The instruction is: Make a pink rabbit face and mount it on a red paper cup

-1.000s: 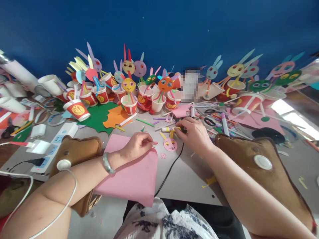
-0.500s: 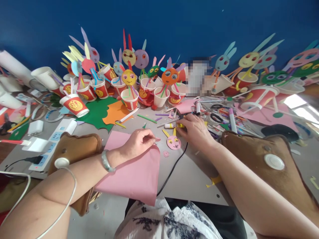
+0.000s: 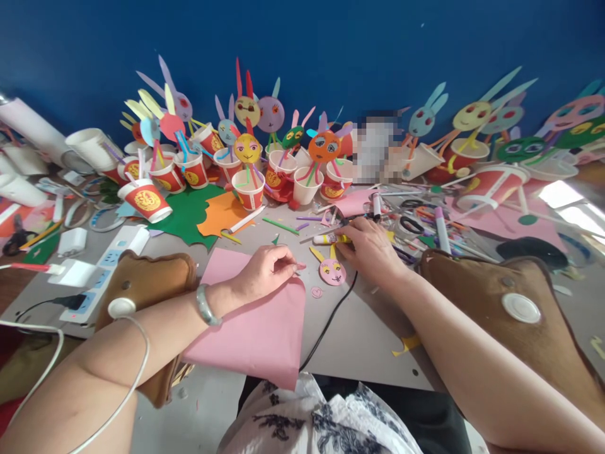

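Observation:
My left hand (image 3: pixel 267 275), with a bangle at its wrist, is closed in a pinch on a small piece of pink paper (image 3: pixel 300 266). It hovers over the upper right part of a pink paper sheet (image 3: pixel 246 328). My right hand (image 3: pixel 371 249) has its fingers closed round the right end of a small yellow-and-white tube (image 3: pixel 324 239) lying on the table. Between the hands lies a pink paper rabbit face (image 3: pixel 333 272) with yellow ears and a drawn face. Just below it is a tiny pink disc with a heart (image 3: pixel 316 292).
Paper cups (image 3: pixel 248 191) bearing paper rabbit figures line the blue wall. Scissors (image 3: pixel 411 225), pens and scraps crowd the table beyond my right hand. Brown cushioned warmers (image 3: pixel 472 315) flank my arms. A power strip (image 3: pixel 111 265) stands left, and a black cable (image 3: pixel 333 315) crosses the front.
The view has shifted slightly, so things on the left appear a little further right. Both hands keep the same grip and place.

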`<state>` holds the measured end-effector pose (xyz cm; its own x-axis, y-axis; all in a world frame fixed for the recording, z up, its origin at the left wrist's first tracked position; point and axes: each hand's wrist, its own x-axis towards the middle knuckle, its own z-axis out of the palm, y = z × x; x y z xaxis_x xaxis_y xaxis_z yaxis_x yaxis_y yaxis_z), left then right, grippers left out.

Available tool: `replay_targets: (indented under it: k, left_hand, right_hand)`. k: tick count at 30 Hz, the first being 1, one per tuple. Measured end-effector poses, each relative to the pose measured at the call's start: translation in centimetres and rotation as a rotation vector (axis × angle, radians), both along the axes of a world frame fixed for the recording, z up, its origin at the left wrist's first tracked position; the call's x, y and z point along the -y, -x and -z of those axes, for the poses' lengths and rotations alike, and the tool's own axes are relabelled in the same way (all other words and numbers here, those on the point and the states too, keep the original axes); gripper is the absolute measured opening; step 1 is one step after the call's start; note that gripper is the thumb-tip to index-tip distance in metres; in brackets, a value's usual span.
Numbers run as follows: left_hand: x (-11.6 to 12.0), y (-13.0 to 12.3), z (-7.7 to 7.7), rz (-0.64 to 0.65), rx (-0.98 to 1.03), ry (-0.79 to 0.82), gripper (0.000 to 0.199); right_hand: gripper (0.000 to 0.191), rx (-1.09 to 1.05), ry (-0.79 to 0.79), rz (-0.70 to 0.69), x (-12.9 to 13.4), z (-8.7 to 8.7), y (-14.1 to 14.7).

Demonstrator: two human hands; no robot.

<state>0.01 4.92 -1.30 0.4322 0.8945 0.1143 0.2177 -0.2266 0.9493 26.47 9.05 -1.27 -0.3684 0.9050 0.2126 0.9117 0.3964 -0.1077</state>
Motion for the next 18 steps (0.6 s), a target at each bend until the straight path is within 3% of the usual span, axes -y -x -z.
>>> replay_targets:
  k: [18]
  left_hand:
    - [-0.04,0.08,-0.42,0.008,-0.048,-0.078,0.012]
  right_hand:
    - [0.016,-0.063,-0.020,-0.011,0.23,-0.37,0.36]
